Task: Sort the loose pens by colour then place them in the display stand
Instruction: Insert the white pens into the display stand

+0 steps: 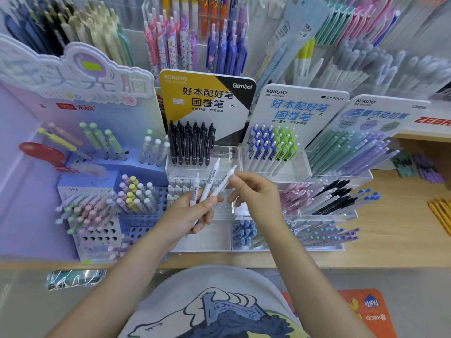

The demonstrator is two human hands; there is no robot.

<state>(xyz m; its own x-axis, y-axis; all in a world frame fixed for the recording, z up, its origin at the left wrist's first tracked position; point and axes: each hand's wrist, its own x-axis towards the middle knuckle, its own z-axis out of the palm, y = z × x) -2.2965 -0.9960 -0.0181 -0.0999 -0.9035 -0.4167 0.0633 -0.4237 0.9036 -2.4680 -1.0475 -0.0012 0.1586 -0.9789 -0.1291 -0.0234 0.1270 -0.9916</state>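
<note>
Curled around three white pens (210,189), my left hand (192,213) holds them fanned upward, while my right hand (253,193) pinches the tip of the rightmost pen. Both hover over a clear acrylic display stand (227,164), just beneath its row of black pens (190,142), blue and green pens (271,147) alongside.

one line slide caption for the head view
Left hand grips three white plastic pens while the right hand pinches one, before clear acrylic display stands.
</note>
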